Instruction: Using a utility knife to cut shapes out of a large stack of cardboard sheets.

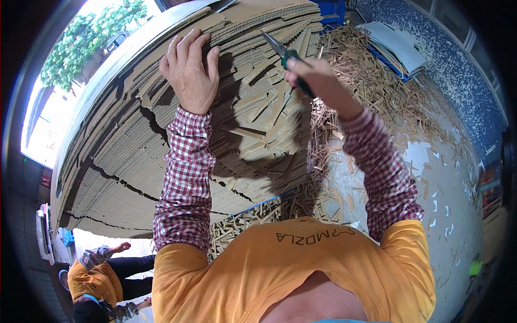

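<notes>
My right hand (319,79) is wrapped round a pair of green-handled shears (287,55). Their pointed metal blades look closed and aim up and left over a big stack of corrugated cardboard (124,177). My left hand (192,70) rests on top of the stack near its far edge, fingers bent and thumb apart, gripping nothing I can see. Between and below my hands lie loose cardboard strips (264,110), some tilted across the layered edges. Dark gaps split the stack into sections.
Cardboard scraps (371,81) heap on the floor at right, beside a pile of white and blue sheets (390,48). A speckled blue wall (436,59) stands beyond. Another person in an orange top (97,282) is at lower left. A blue bin (332,11) sits at the far end.
</notes>
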The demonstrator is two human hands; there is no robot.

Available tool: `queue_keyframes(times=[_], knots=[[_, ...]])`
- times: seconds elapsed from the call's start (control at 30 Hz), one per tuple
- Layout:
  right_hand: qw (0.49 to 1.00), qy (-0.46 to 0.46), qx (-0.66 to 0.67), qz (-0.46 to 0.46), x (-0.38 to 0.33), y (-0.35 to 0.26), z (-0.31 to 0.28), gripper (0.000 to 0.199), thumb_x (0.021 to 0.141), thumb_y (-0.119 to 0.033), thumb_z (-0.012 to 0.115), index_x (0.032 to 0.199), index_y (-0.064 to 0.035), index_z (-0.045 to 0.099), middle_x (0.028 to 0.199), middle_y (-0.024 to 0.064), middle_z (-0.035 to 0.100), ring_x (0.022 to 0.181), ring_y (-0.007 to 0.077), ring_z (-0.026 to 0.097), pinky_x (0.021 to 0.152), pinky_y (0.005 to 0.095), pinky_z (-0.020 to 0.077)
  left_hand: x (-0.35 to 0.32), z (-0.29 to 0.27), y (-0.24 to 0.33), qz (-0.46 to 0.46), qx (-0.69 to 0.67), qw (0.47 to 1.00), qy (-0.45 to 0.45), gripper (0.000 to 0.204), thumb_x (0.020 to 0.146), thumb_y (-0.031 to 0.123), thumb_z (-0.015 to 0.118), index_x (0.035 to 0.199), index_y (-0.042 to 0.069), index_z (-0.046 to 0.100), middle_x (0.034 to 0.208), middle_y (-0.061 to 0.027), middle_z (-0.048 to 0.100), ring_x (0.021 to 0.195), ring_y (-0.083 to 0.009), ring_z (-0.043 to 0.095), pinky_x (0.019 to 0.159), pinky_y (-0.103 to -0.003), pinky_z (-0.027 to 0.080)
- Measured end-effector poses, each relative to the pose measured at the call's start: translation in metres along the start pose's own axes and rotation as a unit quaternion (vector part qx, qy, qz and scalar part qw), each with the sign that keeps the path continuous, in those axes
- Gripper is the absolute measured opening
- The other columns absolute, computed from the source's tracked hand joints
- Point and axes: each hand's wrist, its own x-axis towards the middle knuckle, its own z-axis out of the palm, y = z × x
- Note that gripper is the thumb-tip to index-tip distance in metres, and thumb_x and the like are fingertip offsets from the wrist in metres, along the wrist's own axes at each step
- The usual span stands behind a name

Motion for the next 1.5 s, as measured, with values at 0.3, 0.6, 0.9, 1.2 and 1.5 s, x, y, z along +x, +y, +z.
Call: queue_keyframes(times=[0.3, 0.6, 0.9, 1.2, 1.5], knots=[[0.973, -0.194, -0.044, 0.116, -0.122, 0.021, 0.021, 0.047, 0.087, -0.043, 0.056, 0.109, -0.0021, 0.061, 0.08, 0.0085, 0.065, 0.07, 0.0123, 0.057, 0.066, 0.03, 0.0454, 0.004, -0.001, -0.002, 0.009, 0.015, 1.0, 0.013, 0.023, 0.081, 0.029, 0.063, 0.097, 0.011, 0.063, 0.107, -0.0002, 0.06, 0.106, -0.0225, 0.049, 0.087, -0.038, 0.03], [0.995, -0.064, -0.033, 0.063, 0.002, -0.043, -0.027, 0.048, 0.091, -0.044, 0.049, 0.092, -0.0001, 0.066, 0.069, 0.0008, 0.057, 0.061, 0.0097, 0.049, 0.059, 0.0244, 0.0411, 0.01, -0.001, -0.004, 0.008, 0.032, 0.999, -0.014, 0.016, 0.082, 0.025, 0.064, 0.089, 0.012, 0.065, 0.099, 0.0017, 0.061, 0.097, -0.0183, 0.051, 0.083, -0.038, 0.03], [0.994, 0.026, -0.106, 0.0, 0.0, 0.006, 0.013, 0.039, 0.088, -0.038, 0.052, 0.077, -0.0015, 0.058, 0.062, 0.0024, 0.051, 0.053, 0.0108, 0.049, 0.047, 0.0278, 0.0365, 0.038, -0.019, -0.017, 0.01, -0.011, 0.995, -0.098, 0.018, 0.084, 0.024, 0.061, 0.085, 0.007, 0.066, 0.085, -0.0031, 0.059, 0.083, -0.0213, 0.053, 0.073, -0.035, 0.036], [0.973, -0.19, -0.03, 0.128, -0.157, 0.07, 0.02, 0.046, 0.087, -0.048, 0.052, 0.09, -0.0049, 0.068, 0.064, 0.0058, 0.06, 0.059, 0.0171, 0.054, 0.059, 0.0329, 0.0434, 0.032, -0.013, -0.008, 0.035, -0.005, 0.994, -0.103, 0.016, 0.077, 0.026, 0.068, 0.09, 0.015, 0.067, 0.087, -0.0005, 0.057, 0.082, -0.0194, 0.05, 0.073, -0.034, 0.035], [0.991, -0.081, 0.032, 0.1, 0.003, -0.032, -0.018, 0.044, 0.092, -0.039, 0.048, 0.095, 0.0016, 0.064, 0.082, 0.0054, 0.061, 0.064, 0.01, 0.054, 0.059, 0.0234, 0.0467, 0.023, -0.001, -0.017, 0.05, 0.019, 0.997, -0.062, 0.022, 0.074, 0.024, 0.071, 0.095, 0.02, 0.066, 0.093, 0.0023, 0.058, 0.085, -0.0172, 0.05, 0.075, -0.033, 0.036]])
